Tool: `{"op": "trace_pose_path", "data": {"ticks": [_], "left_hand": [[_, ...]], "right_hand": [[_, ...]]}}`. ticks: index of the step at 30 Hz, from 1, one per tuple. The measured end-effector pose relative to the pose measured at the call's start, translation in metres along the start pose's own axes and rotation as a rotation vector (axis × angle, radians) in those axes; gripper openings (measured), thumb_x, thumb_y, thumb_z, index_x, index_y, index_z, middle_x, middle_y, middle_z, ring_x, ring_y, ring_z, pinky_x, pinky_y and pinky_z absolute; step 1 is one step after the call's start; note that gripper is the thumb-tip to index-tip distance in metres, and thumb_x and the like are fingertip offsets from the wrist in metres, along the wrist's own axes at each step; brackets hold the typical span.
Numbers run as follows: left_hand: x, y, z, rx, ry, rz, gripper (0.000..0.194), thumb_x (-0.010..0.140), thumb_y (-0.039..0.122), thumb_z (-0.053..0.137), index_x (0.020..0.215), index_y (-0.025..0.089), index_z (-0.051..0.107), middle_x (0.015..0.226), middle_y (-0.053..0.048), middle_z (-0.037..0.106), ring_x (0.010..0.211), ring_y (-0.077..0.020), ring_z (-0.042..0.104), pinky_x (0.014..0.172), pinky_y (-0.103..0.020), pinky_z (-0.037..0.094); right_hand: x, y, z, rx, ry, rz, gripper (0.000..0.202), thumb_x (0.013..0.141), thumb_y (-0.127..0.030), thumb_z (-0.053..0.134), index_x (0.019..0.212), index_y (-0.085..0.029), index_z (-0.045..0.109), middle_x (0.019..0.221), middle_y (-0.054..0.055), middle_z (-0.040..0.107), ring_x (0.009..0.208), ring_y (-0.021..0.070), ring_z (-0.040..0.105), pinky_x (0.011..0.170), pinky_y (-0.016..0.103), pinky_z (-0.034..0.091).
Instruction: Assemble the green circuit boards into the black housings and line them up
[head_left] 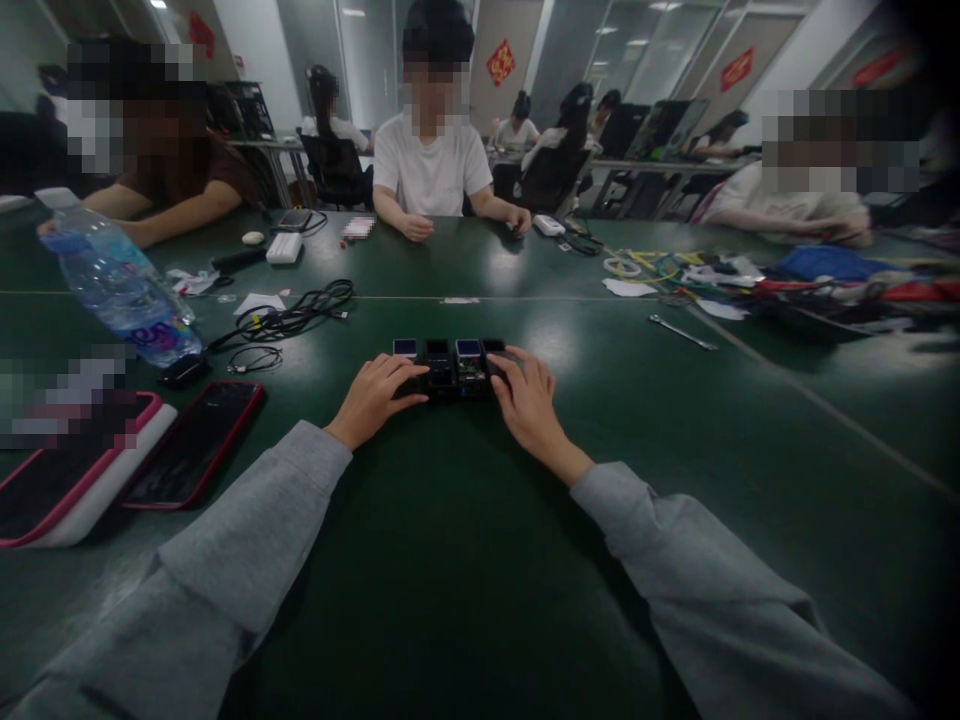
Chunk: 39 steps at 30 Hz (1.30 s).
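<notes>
Side by side on the green table stand several small dark electronic devices with little screens. A black device (438,372) and one with a bare circuit board (470,372) show in the middle of the row. My left hand (379,392) curls around the left end device (405,347), covering most of it below the screen. At the other end, my right hand (534,402) has its fingers and thumb bent around the right end device (493,346), which is largely hidden. Both hands rest low at the tabletop.
Phones in red cases (199,445) and a tilted water bottle (124,285) lie to the left. Black cables (300,310) are coiled beyond. A wrench (682,333) and a heap of wires (675,268) lie to the right. Other people sit across the table.
</notes>
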<state>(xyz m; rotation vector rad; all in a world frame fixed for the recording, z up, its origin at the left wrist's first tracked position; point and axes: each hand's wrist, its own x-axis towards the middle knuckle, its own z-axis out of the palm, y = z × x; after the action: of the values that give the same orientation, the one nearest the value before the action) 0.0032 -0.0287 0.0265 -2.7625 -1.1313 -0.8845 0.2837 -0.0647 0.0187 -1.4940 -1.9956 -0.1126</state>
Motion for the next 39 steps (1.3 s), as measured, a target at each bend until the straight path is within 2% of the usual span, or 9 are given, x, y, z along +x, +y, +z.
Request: {"op": "trace_pose_path", "data": {"ticks": [3, 6, 9, 11, 13, 15, 21, 24, 39], "left_hand": [[0.001, 0.002, -0.001, -0.018, 0.036, -0.023, 0.041, 0.092, 0.046, 0.06, 0.127, 0.023, 0.057, 0.119, -0.008, 0.062, 0.108, -0.0249, 0.055, 0.091, -0.041, 0.045], [0.002, 0.001, -0.001, -0.061, 0.155, -0.115, 0.036, 0.095, 0.046, 0.056, 0.121, 0.023, 0.06, 0.115, -0.007, 0.063, 0.107, -0.0238, 0.055, 0.093, -0.041, 0.045], [0.002, -0.008, 0.002, -0.191, 0.31, -0.297, 0.029, 0.098, 0.043, 0.051, 0.115, 0.022, 0.063, 0.109, -0.006, 0.063, 0.1, -0.0203, 0.057, 0.09, -0.038, 0.047], [0.002, -0.018, 0.006, -0.331, 0.376, -0.471, 0.03, 0.098, 0.043, 0.051, 0.115, 0.021, 0.062, 0.109, -0.007, 0.062, 0.091, -0.0173, 0.058, 0.081, -0.033, 0.05], [0.002, -0.026, 0.011, -0.517, 0.382, -0.634, 0.032, 0.095, 0.042, 0.055, 0.117, 0.019, 0.061, 0.109, -0.007, 0.062, 0.08, -0.0142, 0.059, 0.07, -0.028, 0.05], [0.002, -0.032, 0.014, -0.656, 0.354, -0.716, 0.033, 0.093, 0.04, 0.06, 0.118, 0.019, 0.059, 0.109, -0.008, 0.062, 0.072, -0.0114, 0.058, 0.063, -0.025, 0.049], [0.001, -0.031, 0.015, -0.725, 0.238, -0.655, 0.036, 0.09, 0.038, 0.063, 0.12, 0.019, 0.056, 0.113, -0.008, 0.062, 0.069, -0.0104, 0.061, 0.062, -0.026, 0.05], [0.0, -0.031, 0.016, -0.714, 0.237, -0.658, 0.034, 0.091, 0.038, 0.063, 0.119, 0.02, 0.057, 0.114, -0.009, 0.062, 0.07, -0.0108, 0.062, 0.061, -0.026, 0.051], [0.001, -0.032, 0.017, -0.729, 0.219, -0.655, 0.032, 0.091, 0.035, 0.062, 0.119, 0.02, 0.057, 0.116, -0.01, 0.062, 0.073, -0.0119, 0.063, 0.06, -0.025, 0.051]], "right_hand": [[0.001, 0.004, 0.002, 0.032, 0.025, 0.066, 0.045, 0.104, -0.049, 0.024, 0.137, -0.03, 0.047, 0.142, 0.011, 0.042, 0.131, 0.0321, 0.04, 0.101, 0.055, 0.041], [0.002, 0.008, 0.004, 0.08, 0.02, 0.095, 0.048, 0.103, -0.053, 0.027, 0.138, -0.028, 0.048, 0.142, 0.013, 0.044, 0.131, 0.0325, 0.042, 0.103, 0.056, 0.041], [0.002, 0.01, 0.006, 0.151, -0.012, 0.087, 0.052, 0.103, -0.055, 0.028, 0.141, -0.024, 0.047, 0.143, 0.015, 0.045, 0.135, 0.0314, 0.042, 0.106, 0.056, 0.041], [0.001, 0.011, 0.007, 0.185, -0.035, 0.088, 0.055, 0.103, -0.055, 0.028, 0.143, -0.022, 0.045, 0.145, 0.016, 0.045, 0.138, 0.0306, 0.04, 0.108, 0.055, 0.04], [0.001, 0.01, 0.007, 0.196, -0.045, 0.099, 0.057, 0.103, -0.054, 0.028, 0.145, -0.02, 0.045, 0.147, 0.016, 0.045, 0.14, 0.0302, 0.039, 0.111, 0.055, 0.039], [0.001, 0.009, 0.007, 0.202, -0.057, 0.103, 0.058, 0.103, -0.053, 0.028, 0.145, -0.017, 0.046, 0.148, 0.016, 0.045, 0.14, 0.0298, 0.039, 0.112, 0.055, 0.038], [0.001, 0.006, 0.004, 0.216, -0.062, 0.103, 0.058, 0.103, -0.051, 0.029, 0.146, -0.016, 0.047, 0.149, 0.015, 0.046, 0.139, 0.0296, 0.042, 0.112, 0.057, 0.039], [0.0, 0.006, 0.005, 0.209, -0.061, 0.1, 0.059, 0.104, -0.05, 0.028, 0.146, -0.013, 0.046, 0.149, 0.016, 0.046, 0.14, 0.0293, 0.041, 0.113, 0.055, 0.039], [-0.003, 0.005, 0.005, 0.131, -0.121, 0.105, 0.062, 0.101, -0.053, 0.033, 0.152, -0.017, 0.036, 0.153, 0.016, 0.038, 0.142, 0.0329, 0.037, 0.111, 0.058, 0.041]]}}
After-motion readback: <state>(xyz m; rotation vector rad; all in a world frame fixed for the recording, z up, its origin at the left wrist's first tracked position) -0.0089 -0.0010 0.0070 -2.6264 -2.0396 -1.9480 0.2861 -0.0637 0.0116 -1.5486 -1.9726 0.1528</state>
